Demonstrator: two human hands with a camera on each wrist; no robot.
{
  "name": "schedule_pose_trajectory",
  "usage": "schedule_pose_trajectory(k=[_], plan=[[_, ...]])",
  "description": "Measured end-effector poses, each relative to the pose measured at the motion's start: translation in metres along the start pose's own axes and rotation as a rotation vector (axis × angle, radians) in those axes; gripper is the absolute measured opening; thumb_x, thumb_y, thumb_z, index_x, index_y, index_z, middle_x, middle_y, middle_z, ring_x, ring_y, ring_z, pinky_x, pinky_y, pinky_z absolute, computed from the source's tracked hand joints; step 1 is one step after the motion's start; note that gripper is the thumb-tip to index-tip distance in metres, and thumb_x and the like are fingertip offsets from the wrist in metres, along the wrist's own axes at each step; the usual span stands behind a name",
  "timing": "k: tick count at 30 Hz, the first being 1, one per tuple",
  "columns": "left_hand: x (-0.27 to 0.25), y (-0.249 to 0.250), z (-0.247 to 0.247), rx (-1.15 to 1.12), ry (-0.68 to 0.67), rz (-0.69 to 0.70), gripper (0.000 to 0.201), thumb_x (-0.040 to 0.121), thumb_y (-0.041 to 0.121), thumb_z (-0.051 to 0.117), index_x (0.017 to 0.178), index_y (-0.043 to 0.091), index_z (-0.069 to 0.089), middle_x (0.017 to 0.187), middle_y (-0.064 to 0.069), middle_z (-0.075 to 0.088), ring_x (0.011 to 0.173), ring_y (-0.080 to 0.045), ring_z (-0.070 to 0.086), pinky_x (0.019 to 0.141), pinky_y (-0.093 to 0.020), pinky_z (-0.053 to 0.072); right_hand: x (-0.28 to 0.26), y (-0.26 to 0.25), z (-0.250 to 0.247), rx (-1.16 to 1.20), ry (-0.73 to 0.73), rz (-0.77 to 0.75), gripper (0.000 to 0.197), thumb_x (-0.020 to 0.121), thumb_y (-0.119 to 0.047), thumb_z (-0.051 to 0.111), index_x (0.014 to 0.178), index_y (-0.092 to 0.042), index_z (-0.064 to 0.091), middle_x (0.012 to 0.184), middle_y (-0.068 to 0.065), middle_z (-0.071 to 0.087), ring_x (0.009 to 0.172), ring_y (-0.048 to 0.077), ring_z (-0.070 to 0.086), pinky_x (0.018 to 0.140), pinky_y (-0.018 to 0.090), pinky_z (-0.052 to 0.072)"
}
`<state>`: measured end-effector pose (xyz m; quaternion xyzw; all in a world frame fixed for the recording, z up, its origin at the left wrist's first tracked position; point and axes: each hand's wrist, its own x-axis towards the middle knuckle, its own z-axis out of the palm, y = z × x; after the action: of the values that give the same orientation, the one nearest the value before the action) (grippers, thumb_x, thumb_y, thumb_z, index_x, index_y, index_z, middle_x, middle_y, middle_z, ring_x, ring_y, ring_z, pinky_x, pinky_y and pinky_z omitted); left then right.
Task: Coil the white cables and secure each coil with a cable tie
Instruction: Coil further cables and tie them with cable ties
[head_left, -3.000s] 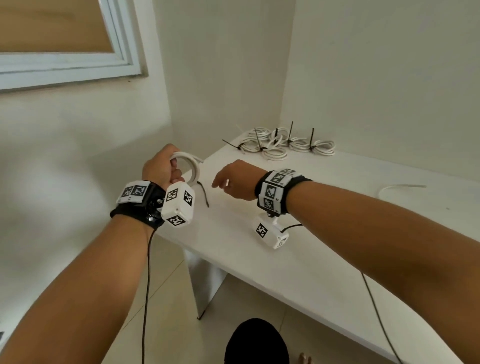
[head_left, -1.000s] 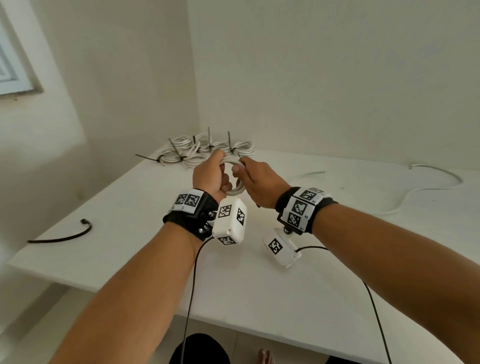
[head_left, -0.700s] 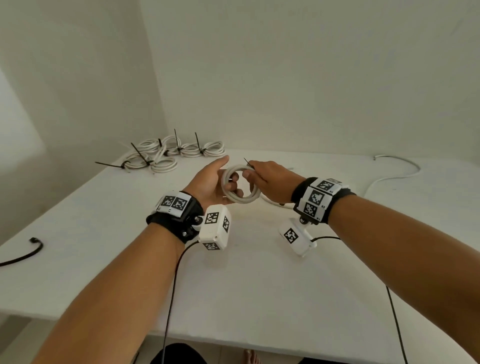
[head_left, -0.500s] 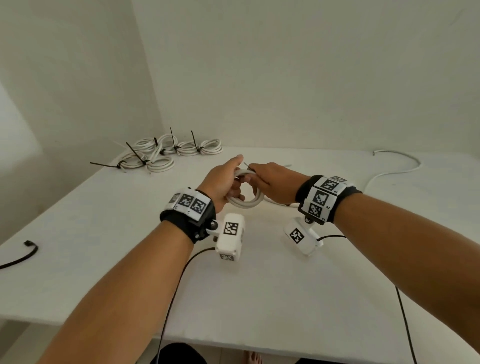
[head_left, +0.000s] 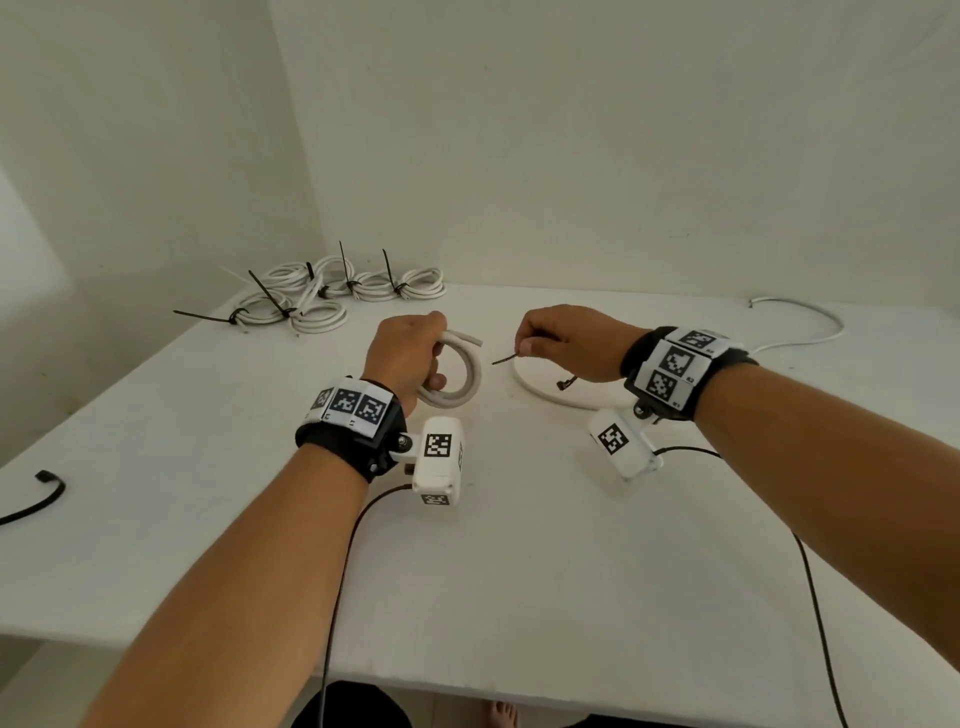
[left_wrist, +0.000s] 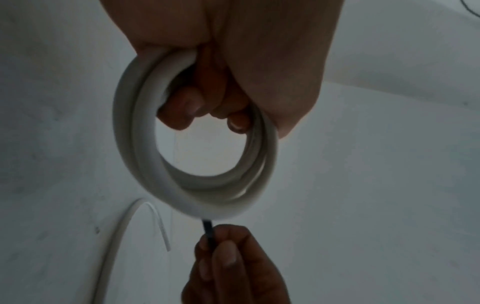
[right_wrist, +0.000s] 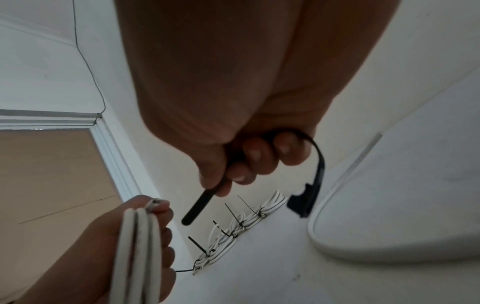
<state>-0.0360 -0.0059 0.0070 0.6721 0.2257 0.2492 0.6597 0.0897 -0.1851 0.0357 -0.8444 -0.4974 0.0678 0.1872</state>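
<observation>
My left hand (head_left: 410, 353) grips a small coil of white cable (head_left: 460, 374) above the white table (head_left: 519, 545), fingers curled through the ring (left_wrist: 197, 185). My right hand (head_left: 566, 340), a short way to the right, pinches a black cable tie (head_left: 505, 358) between thumb and forefinger. The tie's thin tip points toward the coil without touching it, and its head (right_wrist: 301, 203) hangs curled below the fingers. In the right wrist view the coil (right_wrist: 137, 253) shows edge-on, with three turns side by side.
Several tied white coils (head_left: 332, 293) lie at the table's far left corner. A loose white cable (head_left: 550, 392) curves under my right hand and runs to the far right (head_left: 810, 332). Another black tie (head_left: 36, 501) lies at the left edge.
My hands have drawn apart: the right hand has left the coil and now holds the tie clear to its right. The left hand keeps its grip on the coil.
</observation>
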Motion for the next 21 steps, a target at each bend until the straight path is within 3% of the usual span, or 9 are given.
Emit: schedule_pose_trajectory(k=[3,6,8,10,12,14,18,21], plan=[[-0.005,-0.002,0.004,0.144,-0.119,0.092,0.043,0.088,0.010,0.053,0.047,0.017,0.044,0.046,0.002,0.036,0.041,-0.019,0.027,0.047,-0.027,0.032,0.008,-0.005,-0.006,-0.041,-0.049,0.012,0.021,0.102,-0.026,0.044,0.095,-0.023,0.063,0.085,-0.006,0.057,0.074,0.014,0.052,0.069,0.028,0.047],[-0.010,-0.005,0.012,0.273,-0.206,0.130,0.043,0.086,0.009,0.052,0.046,0.016,0.043,0.044,0.004,0.037,0.042,-0.020,0.027,0.046,-0.028,0.034,0.012,-0.016,-0.010,-0.063,-0.153,-0.027,0.021,0.102,-0.025,0.045,0.092,-0.024,0.063,0.080,-0.007,0.053,0.069,0.012,0.050,0.062,0.028,0.053],[-0.012,-0.006,0.015,0.286,-0.243,0.121,0.046,0.086,0.009,0.051,0.042,0.018,0.045,0.043,0.004,0.039,0.040,-0.019,0.028,0.047,-0.028,0.034,0.016,-0.025,-0.008,-0.043,-0.251,-0.036,0.023,0.102,-0.026,0.046,0.086,-0.025,0.063,0.076,-0.007,0.053,0.068,0.010,0.049,0.066,0.032,0.055],[-0.013,-0.007,0.016,0.252,-0.266,0.106,0.053,0.089,0.007,0.049,0.038,0.021,0.049,0.042,0.006,0.041,0.037,-0.016,0.030,0.047,-0.027,0.033,0.019,-0.032,-0.003,0.022,-0.347,-0.027,0.024,0.100,-0.026,0.047,0.090,-0.015,0.067,0.073,-0.007,0.055,0.067,0.008,0.049,0.075,0.037,0.054],[-0.017,-0.006,0.018,0.189,-0.264,0.099,0.054,0.092,0.005,0.046,0.040,0.022,0.049,0.040,0.006,0.041,0.035,-0.012,0.033,0.048,-0.027,0.033,0.021,-0.036,0.000,0.159,-0.359,0.039,0.025,0.097,-0.016,0.047,0.101,0.000,0.067,0.063,-0.010,0.054,0.058,0.004,0.046,0.063,0.025,0.049],[-0.018,-0.006,0.020,0.155,-0.251,0.108,0.056,0.093,0.005,0.045,0.041,0.022,0.051,0.039,0.008,0.042,0.033,-0.010,0.034,0.048,-0.027,0.034,0.020,-0.039,0.001,0.288,-0.324,0.101,0.024,0.089,-0.007,0.047,0.096,0.007,0.065,0.058,-0.006,0.049,0.053,0.008,0.040,0.056,0.022,0.036],[-0.018,-0.006,0.021,0.151,-0.207,0.101,0.057,0.092,0.008,0.045,0.037,0.022,0.053,0.039,0.008,0.043,0.035,-0.014,0.032,0.048,-0.029,0.036,0.020,-0.041,0.001,0.400,-0.414,0.085,0.020,0.069,-0.021,0.050,0.078,-0.005,0.057,0.058,-0.003,0.043,0.054,0.011,0.033,0.055,0.025,0.027],[-0.019,-0.004,0.022,0.138,-0.163,0.077,0.046,0.091,0.006,0.044,0.047,0.017,0.050,0.039,0.008,0.041,0.037,-0.015,0.033,0.044,-0.025,0.035,0.018,-0.046,0.002,0.241,-0.449,0.027,0.028,0.075,-0.034,0.069,0.092,-0.012,0.062,0.072,-0.002,0.052,0.063,0.011,0.042,0.061,0.024,0.035]])
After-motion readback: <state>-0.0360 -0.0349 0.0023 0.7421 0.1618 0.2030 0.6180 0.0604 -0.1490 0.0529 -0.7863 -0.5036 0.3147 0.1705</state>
